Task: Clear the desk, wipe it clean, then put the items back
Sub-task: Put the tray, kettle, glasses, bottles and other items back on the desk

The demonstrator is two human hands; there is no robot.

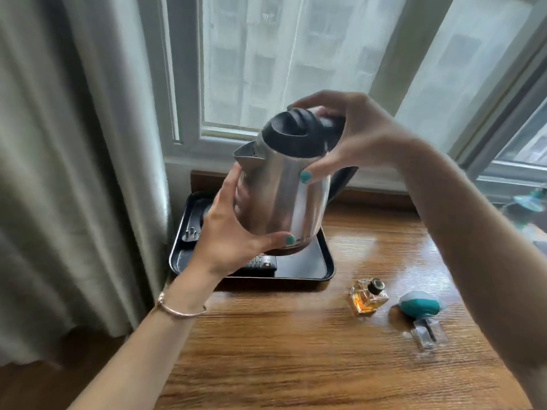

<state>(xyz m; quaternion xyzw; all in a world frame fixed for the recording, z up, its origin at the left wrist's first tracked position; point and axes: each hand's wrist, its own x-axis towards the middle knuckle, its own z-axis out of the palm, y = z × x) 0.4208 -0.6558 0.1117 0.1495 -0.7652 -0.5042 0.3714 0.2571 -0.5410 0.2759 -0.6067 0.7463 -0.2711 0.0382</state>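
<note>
Steel: the kettle has a polished silver body that mirrors the hands and window, and a black plastic lid with a raised oval grip.
Spout: a short steel lip at the kettle's 9 o'clock, pointing left.
Handle: black, at the kettle's 3 o'clock, mostly hidden behind the right hand.
Position: the kettle is held in the air, tilted with its top leaning toward 1 o'clock, above the tray and clear of it.
Left hand: cups the lower body from 8 o'clock, thumb with teal nail curled under the base, fingers wrapped up the side below the spout.
Right hand: grips the top from 2 o'clock, fingers curled over the lid's rear edge, thumb pressed on the steel wall.
Tray: black, rectangular, at the desk's 11 o'clock corner; a dark remote lies in it near its front edge.
Desk: glossy brown wood grain.
Bottle: square glass with amber liquid and dark cap, at 4 o'clock from the tray.
Teal item: a round teal and white top on a clear glass piece, just at 4 o'clock from the bottle.
Bracelet: thin, rose-gold, on the left wrist.
</note>
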